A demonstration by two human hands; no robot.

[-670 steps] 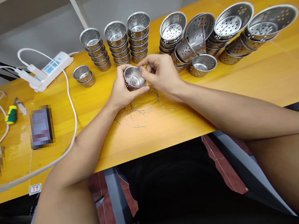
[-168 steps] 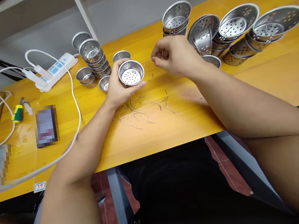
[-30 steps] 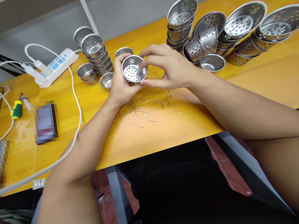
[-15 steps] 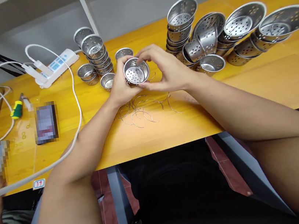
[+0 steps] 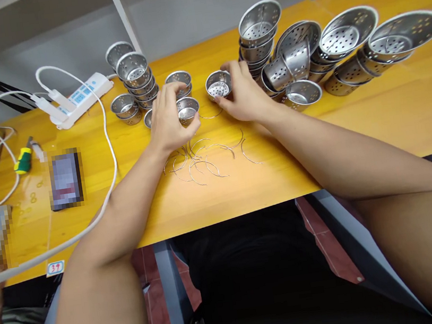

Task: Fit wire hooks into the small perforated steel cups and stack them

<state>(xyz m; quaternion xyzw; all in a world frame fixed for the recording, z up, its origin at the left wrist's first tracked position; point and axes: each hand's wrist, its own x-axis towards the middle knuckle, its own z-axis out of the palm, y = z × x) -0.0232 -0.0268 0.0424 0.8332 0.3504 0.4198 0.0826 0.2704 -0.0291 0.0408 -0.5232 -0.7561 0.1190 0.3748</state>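
The right hand (image 5: 245,93) curls around the side of a perforated metal cup (image 5: 217,91), thumb at the near rim and fingers at the far one. That cup lies at about nine to ten o'clock from this hand and two o'clock from the left hand (image 5: 166,123); the right is the nearer, touching it. It sits roughly upright, mouth up, its axis vertical rather than pointing at either hand.

The left hand is spread, thumb and fingers well apart, with a second perforated cup (image 5: 188,113) in the gap at about two to three o'clock; whether it touches that cup I cannot tell. Toward six o'clock from between the hands, loose curved wires (image 5: 200,157) overlap on the counter (image 5: 240,191).
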